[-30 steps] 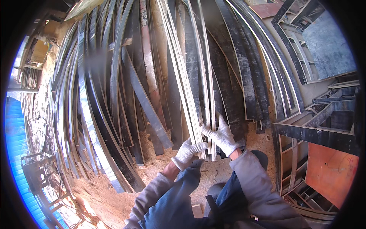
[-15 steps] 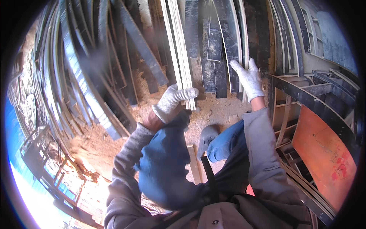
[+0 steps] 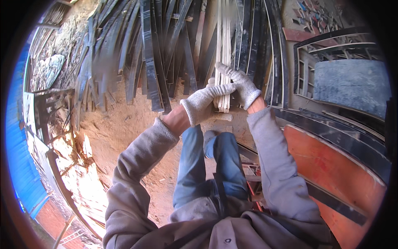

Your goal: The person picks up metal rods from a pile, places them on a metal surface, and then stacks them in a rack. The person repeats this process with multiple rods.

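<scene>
gripping the near end of a bundle of pale strips [image 3: 224, 50], both gloved hands meet above the floor [image 3: 124, 133]. the left hand [image 3: 201, 103] grasps from the left, thumb laid over the strips and touching the right hand [image 3: 246, 90]; its other fingers pass underneath and are mostly hidden, one tip showing past the near end. the right hand closes on the bundle from the right, one finger laid across the top; its remaining fingers are out of sight, so how tightly they clench i cannot tell. the bundle's far end blurs and is cut off. dark strips [image 3: 151, 62] lie on the floor, some smeared by haze. at right, a dark bar [image 3: 336, 201] hides part of an orange panel [image 3: 331, 157].
</scene>
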